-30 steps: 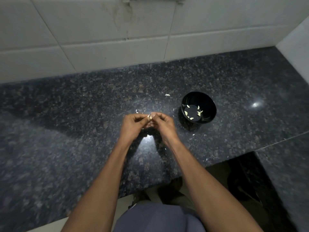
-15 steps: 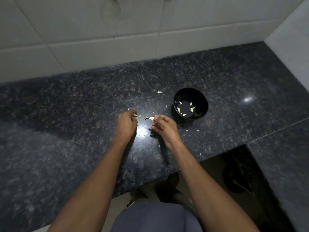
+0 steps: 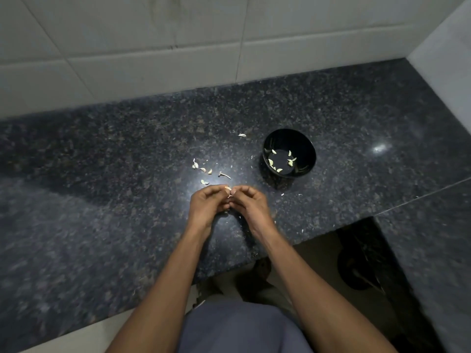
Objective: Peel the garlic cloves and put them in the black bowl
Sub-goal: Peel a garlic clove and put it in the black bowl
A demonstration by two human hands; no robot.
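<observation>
1. Left hand (image 3: 208, 205) was down at the counter (image 3: 102, 200) by the loose cloves half a second ago; now lifted and back at centre, fingers curled.
2. Right hand (image 3: 251, 206) was apart from the left, pinching a stemmed scrap; now fingertips of both hands meet again, as they did a second ago.
3. Garlic clove (image 3: 227, 189), small and pale, now pinched between both hands' fingertips.
4. Stem piece (image 3: 224, 175) that the right hand held now lies on the counter just beyond the hands.
5. Loose cloves (image 3: 201, 168), earlier partly covered by the left hand, now lie exposed.
</observation>
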